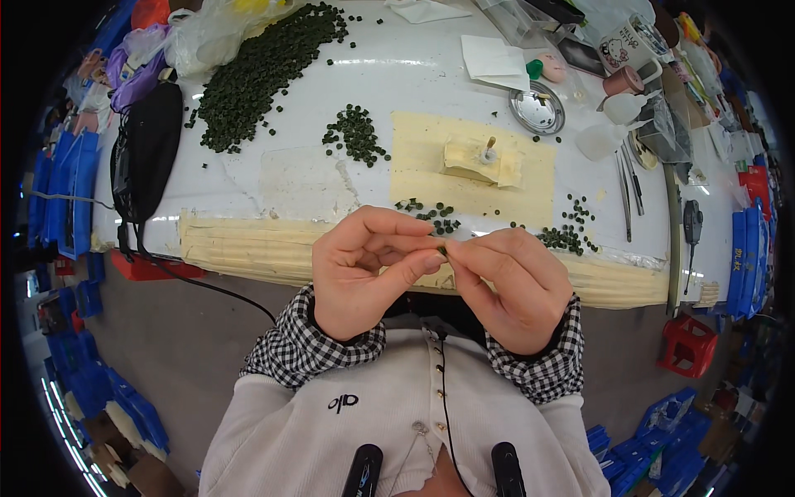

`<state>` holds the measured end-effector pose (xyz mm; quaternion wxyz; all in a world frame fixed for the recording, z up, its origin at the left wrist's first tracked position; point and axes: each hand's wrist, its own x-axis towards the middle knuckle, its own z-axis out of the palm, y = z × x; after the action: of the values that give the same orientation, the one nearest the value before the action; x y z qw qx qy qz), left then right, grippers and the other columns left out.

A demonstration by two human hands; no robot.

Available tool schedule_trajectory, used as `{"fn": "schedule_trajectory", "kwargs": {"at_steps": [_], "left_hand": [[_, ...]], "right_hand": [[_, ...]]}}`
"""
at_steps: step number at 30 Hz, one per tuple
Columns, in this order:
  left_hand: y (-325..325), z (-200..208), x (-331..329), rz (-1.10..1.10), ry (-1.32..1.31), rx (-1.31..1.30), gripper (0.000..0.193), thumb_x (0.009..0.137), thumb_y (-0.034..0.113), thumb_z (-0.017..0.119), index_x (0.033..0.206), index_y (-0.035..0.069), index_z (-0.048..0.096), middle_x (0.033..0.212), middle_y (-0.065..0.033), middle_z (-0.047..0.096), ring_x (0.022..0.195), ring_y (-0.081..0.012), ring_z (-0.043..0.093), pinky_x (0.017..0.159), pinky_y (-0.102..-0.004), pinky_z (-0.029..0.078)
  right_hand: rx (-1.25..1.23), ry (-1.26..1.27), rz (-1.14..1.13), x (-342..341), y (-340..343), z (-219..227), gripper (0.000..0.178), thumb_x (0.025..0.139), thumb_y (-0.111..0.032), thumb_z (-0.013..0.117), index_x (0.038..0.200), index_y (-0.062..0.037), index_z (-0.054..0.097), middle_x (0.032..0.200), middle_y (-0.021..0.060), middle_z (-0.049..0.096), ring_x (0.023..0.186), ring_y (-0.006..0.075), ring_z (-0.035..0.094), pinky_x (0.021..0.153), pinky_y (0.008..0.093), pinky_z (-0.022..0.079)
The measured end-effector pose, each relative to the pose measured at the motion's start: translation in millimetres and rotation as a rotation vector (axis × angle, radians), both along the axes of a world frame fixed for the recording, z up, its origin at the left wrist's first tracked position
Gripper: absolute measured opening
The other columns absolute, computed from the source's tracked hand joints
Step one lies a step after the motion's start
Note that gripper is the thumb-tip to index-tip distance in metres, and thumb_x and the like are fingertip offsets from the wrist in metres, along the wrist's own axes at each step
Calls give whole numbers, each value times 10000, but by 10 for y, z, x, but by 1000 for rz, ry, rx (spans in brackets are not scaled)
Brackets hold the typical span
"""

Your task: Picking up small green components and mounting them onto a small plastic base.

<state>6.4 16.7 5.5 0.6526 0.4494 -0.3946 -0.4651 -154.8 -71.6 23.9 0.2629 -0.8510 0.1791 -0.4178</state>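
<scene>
Above the table's front edge my left hand (360, 269) and my right hand (513, 286) meet at the fingertips. Between them is one small dark green piece (443, 250), pinched by both hands and partly covered by the fingers. Just beyond my fingers lies a loose group of similar dark green pieces (445, 224). To the right of my right hand is another scatter of them (565, 238). Farther back stands a small block wrapped in yellowish tape (472, 166), with a short peg on top, on a cream sheet (414, 137).
A big heap of dark green pieces (248, 87) covers the back left, with a smaller pile (354, 137) nearer. A round metal dish (537, 108), tweezers (625, 195), squeeze bottles (598, 142) and a mug (627, 48) sit at right. A black pouch (153, 149) with a cable lies left.
</scene>
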Motion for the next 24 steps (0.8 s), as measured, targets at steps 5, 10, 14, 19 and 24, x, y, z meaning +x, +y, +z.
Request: {"fn": "schedule_trajectory", "kwargs": {"at_steps": [5, 10, 14, 19, 24], "left_hand": [[-3, 11, 1, 5, -27, 18, 252, 837, -70, 660, 1067, -53, 558, 969, -145, 680, 905, -147, 670, 802, -246, 556], [-8, -2, 5, 5, -25, -2, 253, 837, -70, 660, 1067, -51, 557, 972, -146, 680, 902, -146, 670, 798, -247, 558], [-13, -9, 17, 7, -27, -31, 255, 835, -77, 657, 1068, -54, 558, 977, -151, 679, 909, -144, 667, 803, -248, 557], [-54, -21, 12, -26, 85, -46, 196, 863, -77, 618, 1057, -77, 592, 996, -167, 675, 927, -167, 667, 814, -265, 556], [-76, -56, 28, -66, 134, 0, 188, 889, -61, 587, 1074, -88, 608, 1011, -168, 674, 945, -194, 669, 824, -280, 553]], "right_hand": [[8, 7, 2, 2, -8, 7, 251, 672, 73, 724, 913, 27, 673, 796, 100, 631, 676, 233, 624, 584, 309, 501], [33, 7, 11, 2, -15, 22, 246, 673, 74, 724, 909, 28, 673, 798, 100, 634, 676, 233, 625, 585, 308, 501], [45, 3, -6, 11, -3, 27, 241, 684, 83, 718, 914, 24, 677, 803, 100, 638, 679, 231, 627, 583, 306, 501], [209, -10, -15, -12, -14, 57, 237, 731, 80, 714, 957, 16, 680, 825, 109, 655, 705, 214, 640, 606, 288, 507], [482, -111, 16, -58, -36, -55, 182, 770, 72, 708, 941, 29, 667, 859, 109, 666, 748, 175, 645, 662, 270, 507]]}}
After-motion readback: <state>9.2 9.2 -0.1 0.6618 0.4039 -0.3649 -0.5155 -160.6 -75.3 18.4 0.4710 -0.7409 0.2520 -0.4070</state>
